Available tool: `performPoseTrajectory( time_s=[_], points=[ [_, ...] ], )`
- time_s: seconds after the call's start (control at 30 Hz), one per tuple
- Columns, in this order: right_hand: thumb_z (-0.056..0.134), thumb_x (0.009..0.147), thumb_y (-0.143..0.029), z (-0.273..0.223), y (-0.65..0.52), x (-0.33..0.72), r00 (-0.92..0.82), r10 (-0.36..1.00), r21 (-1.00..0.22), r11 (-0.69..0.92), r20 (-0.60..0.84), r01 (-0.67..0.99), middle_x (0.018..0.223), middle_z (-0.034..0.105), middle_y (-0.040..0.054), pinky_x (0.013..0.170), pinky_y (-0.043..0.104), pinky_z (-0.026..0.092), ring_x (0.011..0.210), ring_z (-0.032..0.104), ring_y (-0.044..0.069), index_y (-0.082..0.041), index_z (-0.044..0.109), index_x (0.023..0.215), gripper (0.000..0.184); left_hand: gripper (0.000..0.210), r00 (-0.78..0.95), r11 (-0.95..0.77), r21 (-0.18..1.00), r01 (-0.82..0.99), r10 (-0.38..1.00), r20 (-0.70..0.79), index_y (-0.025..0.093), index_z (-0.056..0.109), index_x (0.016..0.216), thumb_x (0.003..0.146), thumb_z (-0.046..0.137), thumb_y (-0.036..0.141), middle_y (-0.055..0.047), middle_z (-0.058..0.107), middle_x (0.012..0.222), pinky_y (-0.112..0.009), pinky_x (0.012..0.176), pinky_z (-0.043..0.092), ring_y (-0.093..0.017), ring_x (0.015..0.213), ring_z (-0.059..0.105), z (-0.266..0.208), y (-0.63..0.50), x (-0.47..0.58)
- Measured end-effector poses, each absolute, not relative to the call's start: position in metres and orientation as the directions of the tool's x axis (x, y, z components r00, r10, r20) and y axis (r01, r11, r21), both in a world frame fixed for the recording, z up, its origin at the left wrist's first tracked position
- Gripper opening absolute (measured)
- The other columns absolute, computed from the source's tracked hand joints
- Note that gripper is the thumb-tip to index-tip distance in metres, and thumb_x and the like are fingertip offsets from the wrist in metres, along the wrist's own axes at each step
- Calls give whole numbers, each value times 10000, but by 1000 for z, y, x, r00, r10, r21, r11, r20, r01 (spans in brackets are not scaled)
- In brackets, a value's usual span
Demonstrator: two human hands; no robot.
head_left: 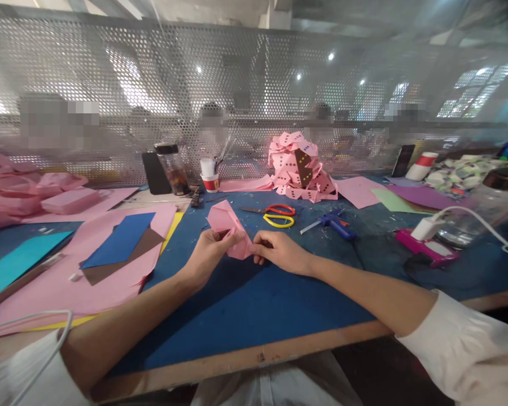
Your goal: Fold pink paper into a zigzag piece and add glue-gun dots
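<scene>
A folded piece of pink paper (224, 216) is held up above the blue tabletop (237, 316). My left hand (209, 251) pinches it at its left side, thumb on the near face. At its lower right corner, my right hand (279, 252) grips the edge between thumb and curled fingers. Just beyond lie scissors (279, 216) with one red and one yellow handle loop. Right of them rests a blue glue gun (336, 223). Behind these stands a heap of folded pink pieces (294, 166) with dark dots and one brown piece.
On the left, pink sheets (110, 287) carry a blue sheet (121, 239) and a brown one. Along the back stand a dark phone (156, 173), a jar (173, 169) and a paper cup (210, 181). A pink power strip (427, 248) with a white cable lies right. Perforated metal screens the back.
</scene>
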State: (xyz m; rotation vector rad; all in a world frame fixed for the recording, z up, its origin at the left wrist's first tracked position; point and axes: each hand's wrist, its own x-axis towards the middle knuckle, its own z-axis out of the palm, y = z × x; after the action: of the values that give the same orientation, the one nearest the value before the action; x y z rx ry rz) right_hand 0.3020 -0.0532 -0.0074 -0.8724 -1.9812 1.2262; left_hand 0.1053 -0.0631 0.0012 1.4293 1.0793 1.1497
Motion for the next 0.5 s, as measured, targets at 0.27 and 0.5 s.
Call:
performPoseTrajectory(
  time_s=[0.27, 0.5],
  points=[
    [563, 921, -501, -3, -56, 303, -577, 793, -861, 420, 196, 285, 686, 632, -7, 620, 240, 461, 627, 589, 120, -182, 561, 815, 336, 250, 142, -138, 990, 19, 981, 134, 140, 696, 786, 778, 730, 387, -28, 707, 765, -255, 654, 446, -160, 698, 607, 0, -63, 106],
    [561, 912, -527, -5, -55, 304, -622, 761, -914, 366, 183, 178, 739, 654, 13, 685, 265, 511, 685, 626, 138, -174, 585, 877, 356, 261, 182, -136, 991, 14, 974, 131, 140, 702, 756, 792, 718, 397, -26, 705, 731, -262, 664, 462, -168, 686, 624, 1, -65, 105]
  ],
)
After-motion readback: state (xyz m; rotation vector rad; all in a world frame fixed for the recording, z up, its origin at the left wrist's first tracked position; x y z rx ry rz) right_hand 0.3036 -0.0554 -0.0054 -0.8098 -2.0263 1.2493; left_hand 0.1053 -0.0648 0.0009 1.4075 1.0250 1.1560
